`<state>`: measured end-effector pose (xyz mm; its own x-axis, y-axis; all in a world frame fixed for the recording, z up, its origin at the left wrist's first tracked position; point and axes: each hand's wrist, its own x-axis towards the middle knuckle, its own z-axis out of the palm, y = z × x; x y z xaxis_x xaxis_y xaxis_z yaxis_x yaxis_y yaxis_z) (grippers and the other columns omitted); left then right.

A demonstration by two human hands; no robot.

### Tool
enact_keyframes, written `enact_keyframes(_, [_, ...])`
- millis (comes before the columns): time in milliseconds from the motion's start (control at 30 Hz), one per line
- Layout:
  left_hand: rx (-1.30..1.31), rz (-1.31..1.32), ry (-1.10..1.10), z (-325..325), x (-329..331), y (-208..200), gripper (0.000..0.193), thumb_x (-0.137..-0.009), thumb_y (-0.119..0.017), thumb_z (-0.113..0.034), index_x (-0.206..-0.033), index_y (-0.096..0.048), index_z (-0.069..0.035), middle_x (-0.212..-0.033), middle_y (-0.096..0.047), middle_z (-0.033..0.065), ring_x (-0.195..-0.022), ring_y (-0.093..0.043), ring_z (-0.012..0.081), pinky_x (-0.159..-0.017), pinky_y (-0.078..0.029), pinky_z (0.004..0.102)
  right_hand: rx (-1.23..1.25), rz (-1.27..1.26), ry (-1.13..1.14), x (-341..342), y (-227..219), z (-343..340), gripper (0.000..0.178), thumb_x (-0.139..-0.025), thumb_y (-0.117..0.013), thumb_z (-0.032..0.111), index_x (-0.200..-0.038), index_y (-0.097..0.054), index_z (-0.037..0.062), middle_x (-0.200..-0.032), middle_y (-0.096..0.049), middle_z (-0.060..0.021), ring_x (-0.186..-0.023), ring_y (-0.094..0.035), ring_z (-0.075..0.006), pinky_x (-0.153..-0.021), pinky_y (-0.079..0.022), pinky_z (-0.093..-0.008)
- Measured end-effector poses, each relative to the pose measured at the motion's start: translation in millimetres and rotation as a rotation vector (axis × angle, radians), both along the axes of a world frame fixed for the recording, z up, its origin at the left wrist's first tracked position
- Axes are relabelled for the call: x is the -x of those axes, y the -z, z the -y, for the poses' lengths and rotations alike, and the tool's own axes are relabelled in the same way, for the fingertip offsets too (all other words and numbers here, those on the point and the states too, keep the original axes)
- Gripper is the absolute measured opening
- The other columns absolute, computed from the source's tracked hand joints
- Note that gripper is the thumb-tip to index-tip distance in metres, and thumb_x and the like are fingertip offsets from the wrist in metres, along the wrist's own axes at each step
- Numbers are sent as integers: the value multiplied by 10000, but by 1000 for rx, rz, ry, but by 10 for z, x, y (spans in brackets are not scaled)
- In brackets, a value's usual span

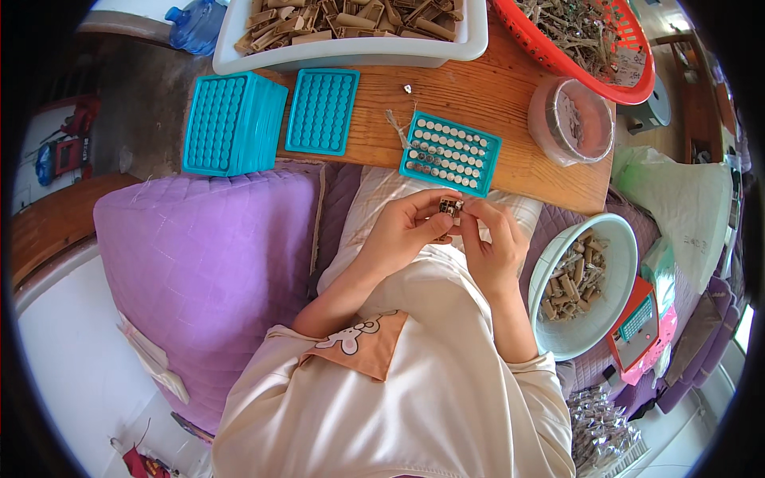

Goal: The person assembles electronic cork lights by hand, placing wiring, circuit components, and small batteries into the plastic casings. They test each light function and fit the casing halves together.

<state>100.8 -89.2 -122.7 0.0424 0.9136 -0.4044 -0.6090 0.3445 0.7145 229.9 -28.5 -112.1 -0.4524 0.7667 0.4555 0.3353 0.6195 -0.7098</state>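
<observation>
Above my lap, my left hand (410, 225) pinches a small brown part (451, 207) with dark and shiny metal bits on it. My right hand (492, 237) meets it from the other side, thumb and fingertips closed against the part's edge. Whatever lies between those right fingertips is too small to make out. Just beyond both hands, on the table edge, lies a teal tray (417, 170) with rows of small round white pieces; some at its lower left look darker and metallic. A thin wire-like bundle (396, 127) rests against the tray's left side.
A stack of teal trays (217, 127) and a single teal tray (323, 110) stand left on the wooden table (374, 119). Behind is a white bin (351, 54) of brown parts. Right are a red basket (550, 56), a clear tub (550, 119) and a pale basin (586, 342) holding brown parts.
</observation>
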Motion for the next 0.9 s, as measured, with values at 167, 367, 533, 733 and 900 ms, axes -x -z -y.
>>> enact_keyframes(167, [-31,-16,-71,-67,-24,42,312,-816,-513,-75,-1111,-454,6,-919,-559,54,-799,-558,95,-661,-467,207,159,-6,-70,10,-65,-118,180,-631,-633,-46,-787,-581,27,-757,-577,-78,-648,-580,-186,-535,-464,-254])
enact_keyframes(367, [-77,-143,26,-120,26,-62,301,-814,-512,-65,-1096,-456,24,-852,-548,36,-780,-556,87,-645,-456,192,336,-29,-53,-37,-76,-151,153,-629,-641,-35,-757,-593,33,-760,-579,-70,-660,-580,-178,-563,-461,-246])
enact_keyframes(533, [-45,-29,31,-133,24,-131,285,-816,-502,-53,-1090,-463,15,-874,-551,43,-783,-555,87,-649,-456,193,198,-88,-34,-53,-56,-110,203,-625,-634,-55,-803,-570,19,-766,-584,-89,-659,-581,-185,-564,-463,-253])
enact_keyframes(733, [-81,-42,49,-113,9,-108,289,-816,-504,-55,-1095,-463,8,-912,-562,55,-788,-559,95,-655,-470,211,-10,-33,-63,-35,-112,-92,261,-624,-629,-59,-856,-534,13,-769,-579,-101,-669,-572,-208,-570,-464,-279])
enact_keyframes(900, [-25,-185,52,-85,-9,-185,287,-810,-515,-68,-1080,-473,19,-853,-576,57,-732,-556,78,-630,-464,201,-19,36,-149,-40,-144,-127,211,-645,-615,-37,-829,-524,16,-769,-569,-86,-688,-555,-231,-580,-455,-301])
